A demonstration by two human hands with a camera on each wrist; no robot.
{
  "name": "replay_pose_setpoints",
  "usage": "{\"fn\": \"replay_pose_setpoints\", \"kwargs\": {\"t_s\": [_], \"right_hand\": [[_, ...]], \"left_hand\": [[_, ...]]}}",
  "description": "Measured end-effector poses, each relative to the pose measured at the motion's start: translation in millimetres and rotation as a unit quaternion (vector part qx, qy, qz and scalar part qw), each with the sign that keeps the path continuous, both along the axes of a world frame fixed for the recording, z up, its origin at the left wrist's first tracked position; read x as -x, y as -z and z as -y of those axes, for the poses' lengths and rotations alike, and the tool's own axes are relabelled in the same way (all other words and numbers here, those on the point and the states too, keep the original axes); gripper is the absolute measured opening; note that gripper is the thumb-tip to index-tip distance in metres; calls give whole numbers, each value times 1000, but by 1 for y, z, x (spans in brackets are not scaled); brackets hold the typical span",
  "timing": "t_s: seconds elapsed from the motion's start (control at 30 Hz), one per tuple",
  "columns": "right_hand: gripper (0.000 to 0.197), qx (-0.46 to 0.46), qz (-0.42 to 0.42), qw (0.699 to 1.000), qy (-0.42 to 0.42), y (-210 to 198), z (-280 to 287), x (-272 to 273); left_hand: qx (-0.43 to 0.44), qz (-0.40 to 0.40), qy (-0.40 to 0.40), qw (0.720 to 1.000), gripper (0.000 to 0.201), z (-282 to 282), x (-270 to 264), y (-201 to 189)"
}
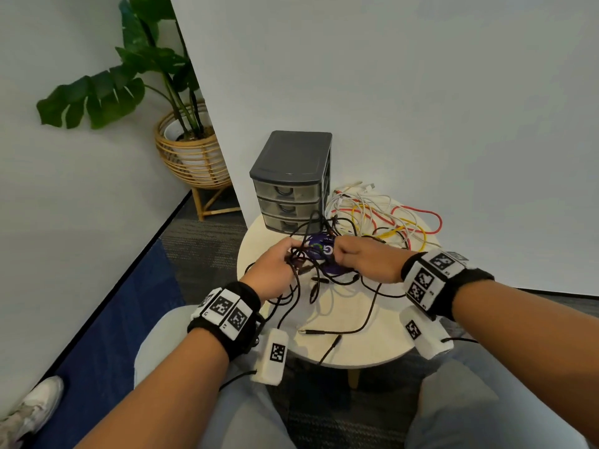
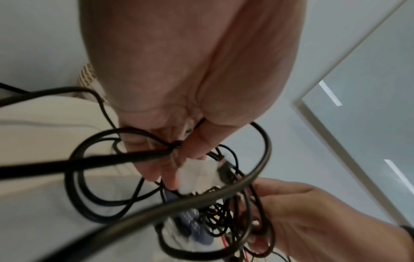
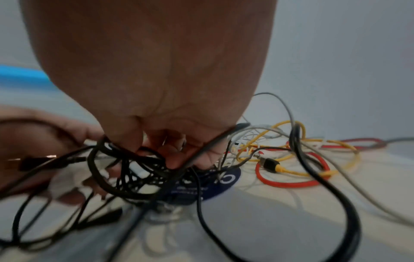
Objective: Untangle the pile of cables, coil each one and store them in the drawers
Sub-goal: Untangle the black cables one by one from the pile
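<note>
Two hands (image 1: 319, 265), one worktop (image 1: 372, 335), one drawer unit (image 1: 291, 176) with three drawers, one potted plant (image 1: 181, 131), one tangled cable pile (image 1: 382, 222), strands beyond counting.

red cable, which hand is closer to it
Right. The right hand sits just in front of the red cable; the left hand is farther off, across the black tangle.

Black cables (image 1: 324, 280) at centre over a dark blue disc (image 1: 319, 251); red cable (image 1: 418, 210), yellow cable (image 1: 393, 233) and white cables (image 1: 372, 202) at 2 o'clock. Grey drawers (image 1: 288, 192), cream worktop (image 1: 372, 345), black-and-white patterned wristbands (image 1: 223, 311).
</note>
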State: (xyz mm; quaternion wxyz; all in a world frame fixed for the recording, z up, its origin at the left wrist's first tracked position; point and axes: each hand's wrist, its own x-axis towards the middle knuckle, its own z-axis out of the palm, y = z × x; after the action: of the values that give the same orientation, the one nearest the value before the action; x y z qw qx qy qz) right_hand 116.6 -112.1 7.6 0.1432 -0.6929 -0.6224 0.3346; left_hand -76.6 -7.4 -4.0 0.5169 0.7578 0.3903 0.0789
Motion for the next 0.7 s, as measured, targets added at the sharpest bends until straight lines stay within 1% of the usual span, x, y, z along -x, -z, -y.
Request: {"fn": "replay_pose_setpoints", "kwargs": {"t_s": [0.1, 0.17, 0.23, 0.3, 0.33, 0.37, 0.43, 0.47, 0.53, 0.6, 0.63, 0.67, 0.7], "right_hand": [[26, -76, -69, 991, 91, -5, -1, -1], [25, -156, -109, 967, 170, -8, -4, -2], [25, -208, -134, 940, 233, -15, -6, 0], [23, -224, -165, 925, 258, -21, -10, 4], [22, -226, -180, 922, 257, -24, -12, 6], [21, -227, -194, 921, 251, -27, -14, 8], [22, -227, -214, 923, 226, -35, -16, 10], [23, -232, -224, 922, 213, -41, -15, 11], [23, -248, -260, 911, 203, -51, -16, 14], [22, -265, -315, 884, 221, -59, -18, 15], [22, -275, -355, 861, 240, -61, -20, 13], [22, -285, -403, 828, 267, -64, -21, 10], [22, -292, -452, 789, 297, -68, -21, 6]], "left_hand": [[-48, -58, 19, 997, 29, -8, 1, -17], [-58, -93, 34, 993, 29, -14, 2, -28], [-74, -136, 64, 986, 38, -20, 4, -38], [-100, -180, 92, 974, 45, -25, 3, -50], [-122, -192, 92, 969, 45, -26, 1, -57], [-151, -191, 82, 966, 43, -27, -1, -65], [-199, -142, 62, 968, 35, -26, -9, -79], [-199, -103, 67, 972, 32, -22, -15, -85], [-161, -44, 103, 981, 26, -10, -25, -92], [-129, -39, 134, 982, 28, -1, -34, -91], [-124, -45, 143, 981, 30, 2, -36, -88], [-125, -49, 147, 980, 31, 3, -37, -84], [-128, -45, 145, 980, 31, 4, -37, -81]]}}
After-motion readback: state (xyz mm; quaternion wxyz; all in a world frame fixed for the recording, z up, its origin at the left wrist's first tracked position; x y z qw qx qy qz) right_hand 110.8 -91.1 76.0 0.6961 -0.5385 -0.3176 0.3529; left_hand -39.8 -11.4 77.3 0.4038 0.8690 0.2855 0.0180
